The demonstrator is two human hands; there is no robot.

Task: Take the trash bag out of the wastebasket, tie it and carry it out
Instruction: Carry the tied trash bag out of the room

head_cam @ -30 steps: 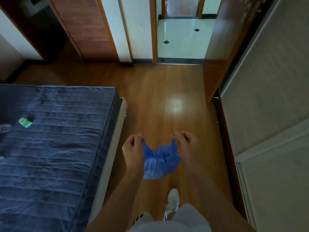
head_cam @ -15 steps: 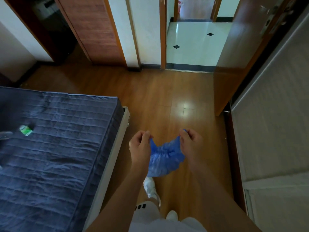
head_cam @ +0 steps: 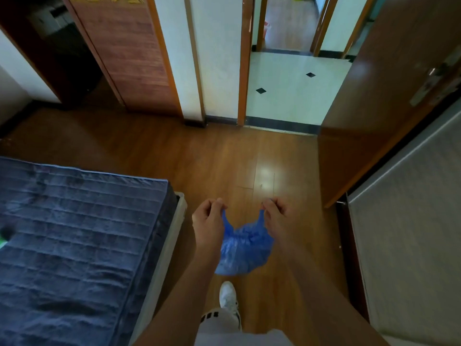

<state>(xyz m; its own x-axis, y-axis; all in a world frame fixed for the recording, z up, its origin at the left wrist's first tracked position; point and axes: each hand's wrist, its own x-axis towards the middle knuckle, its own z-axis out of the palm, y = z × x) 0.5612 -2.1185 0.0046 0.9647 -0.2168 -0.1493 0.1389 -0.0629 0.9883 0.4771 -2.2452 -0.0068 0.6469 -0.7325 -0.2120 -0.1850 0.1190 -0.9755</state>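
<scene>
A small blue plastic trash bag (head_cam: 243, 248) hangs in front of me above the wooden floor. My left hand (head_cam: 208, 222) pinches its left top corner and my right hand (head_cam: 279, 218) pinches its right top corner, so the bag sags between them. The two corners are held apart, with no knot visible. No wastebasket is in view.
A bed with a dark blue quilted cover (head_cam: 74, 245) fills the left side. A grey wardrobe panel (head_cam: 411, 221) lines the right. Ahead, an open brown door (head_cam: 374, 108) leaves a doorway onto a white tiled floor (head_cam: 291, 93). My white shoe (head_cam: 228, 294) steps forward.
I have walked forward towards the doorway, so the bed has slid back on the left. My hands have spread a little, still holding the bag's corners.
</scene>
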